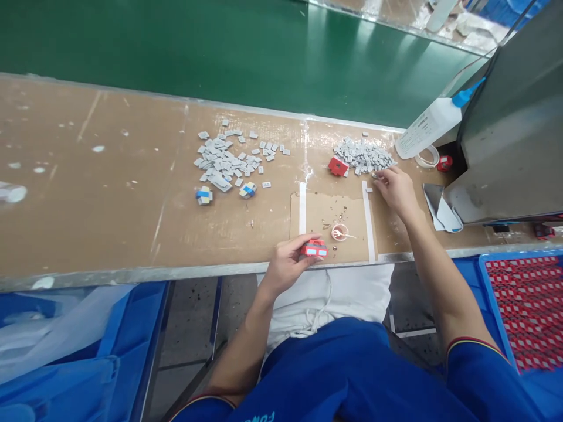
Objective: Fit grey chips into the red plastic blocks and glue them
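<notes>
My left hand (285,265) grips a small red toy vehicle (314,248) with pale blue windows, at the table's front edge. Just to its right, a small round cup (339,232) with a white stick across it rests on a cardboard sheet (347,205). My right hand (398,190) is pinched on a small grey piece (375,176), partly covered by the fingertips, beside a pile of little grey pieces (365,155). A red block-shaped part (338,166) with a dark hole sits against that pile's left side.
More flat grey pieces (224,158) lie spread further left, with two yellow-and-blue parts (204,195) in front. A white bottle (428,129) with a blue nozzle leans at the right, near a tape roll (427,157). Below right, a blue crate (497,305) holds rows of red parts.
</notes>
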The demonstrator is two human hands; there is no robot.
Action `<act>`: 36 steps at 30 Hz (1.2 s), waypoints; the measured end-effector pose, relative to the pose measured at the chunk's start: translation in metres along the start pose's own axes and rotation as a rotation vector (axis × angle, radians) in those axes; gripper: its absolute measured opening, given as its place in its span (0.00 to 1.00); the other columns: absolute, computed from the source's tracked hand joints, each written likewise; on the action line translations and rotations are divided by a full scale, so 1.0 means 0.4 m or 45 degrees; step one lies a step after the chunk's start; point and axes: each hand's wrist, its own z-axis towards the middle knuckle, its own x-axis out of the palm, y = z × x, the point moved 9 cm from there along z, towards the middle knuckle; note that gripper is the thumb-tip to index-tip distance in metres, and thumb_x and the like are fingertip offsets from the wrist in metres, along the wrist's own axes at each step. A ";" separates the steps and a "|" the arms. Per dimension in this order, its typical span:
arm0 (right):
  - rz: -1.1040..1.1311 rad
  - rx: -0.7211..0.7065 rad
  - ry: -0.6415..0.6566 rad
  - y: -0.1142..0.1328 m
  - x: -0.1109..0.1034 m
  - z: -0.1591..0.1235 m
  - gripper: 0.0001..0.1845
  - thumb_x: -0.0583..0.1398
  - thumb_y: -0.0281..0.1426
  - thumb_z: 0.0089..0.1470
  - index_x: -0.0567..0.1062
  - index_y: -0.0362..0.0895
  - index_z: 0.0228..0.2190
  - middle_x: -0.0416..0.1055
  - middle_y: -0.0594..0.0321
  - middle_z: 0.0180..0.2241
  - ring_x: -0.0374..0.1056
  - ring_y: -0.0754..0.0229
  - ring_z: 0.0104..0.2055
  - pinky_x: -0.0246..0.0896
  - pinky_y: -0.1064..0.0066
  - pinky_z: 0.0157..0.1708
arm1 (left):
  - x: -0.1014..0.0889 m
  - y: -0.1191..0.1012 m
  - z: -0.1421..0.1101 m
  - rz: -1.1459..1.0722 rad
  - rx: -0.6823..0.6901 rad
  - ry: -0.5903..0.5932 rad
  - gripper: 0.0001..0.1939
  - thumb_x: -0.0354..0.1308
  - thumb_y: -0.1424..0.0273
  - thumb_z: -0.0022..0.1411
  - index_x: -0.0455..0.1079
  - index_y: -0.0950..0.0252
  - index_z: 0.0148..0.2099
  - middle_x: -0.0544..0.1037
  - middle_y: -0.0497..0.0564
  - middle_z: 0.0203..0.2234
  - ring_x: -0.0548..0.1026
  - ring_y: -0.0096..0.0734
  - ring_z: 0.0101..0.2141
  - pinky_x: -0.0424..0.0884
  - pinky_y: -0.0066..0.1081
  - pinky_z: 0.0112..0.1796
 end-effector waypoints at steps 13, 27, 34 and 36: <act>-0.514 -0.014 0.414 0.064 -0.003 -0.056 0.19 0.51 0.26 0.71 0.81 0.39 0.39 0.75 0.47 0.43 0.71 0.51 0.43 0.56 0.66 0.41 | -0.009 0.012 -0.003 0.052 -0.060 0.003 0.23 0.72 0.59 0.58 0.82 0.63 0.54 0.88 0.58 0.44 0.86 0.43 0.43 0.82 0.36 0.48; -0.381 0.010 0.450 0.086 0.041 -0.152 0.17 0.52 0.22 0.68 0.81 0.43 0.40 0.75 0.54 0.42 0.73 0.55 0.43 0.62 0.69 0.43 | 0.001 0.001 0.003 -0.010 -0.004 0.086 0.24 0.71 0.64 0.59 0.81 0.59 0.59 0.87 0.55 0.43 0.84 0.40 0.41 0.83 0.36 0.45; -0.196 0.054 0.366 0.060 0.040 -0.171 0.13 0.56 0.22 0.65 0.80 0.42 0.38 0.77 0.52 0.40 0.74 0.54 0.42 0.63 0.68 0.43 | -0.002 0.009 0.005 -0.151 -0.078 0.053 0.26 0.69 0.68 0.58 0.80 0.62 0.59 0.87 0.55 0.41 0.84 0.37 0.40 0.82 0.32 0.42; -0.104 0.074 0.301 0.048 0.038 -0.175 0.11 0.57 0.24 0.65 0.81 0.43 0.38 0.79 0.53 0.41 0.75 0.53 0.44 0.65 0.67 0.45 | -0.004 0.012 0.005 -0.174 -0.095 0.036 0.25 0.70 0.68 0.58 0.79 0.64 0.58 0.87 0.55 0.41 0.84 0.37 0.40 0.82 0.31 0.42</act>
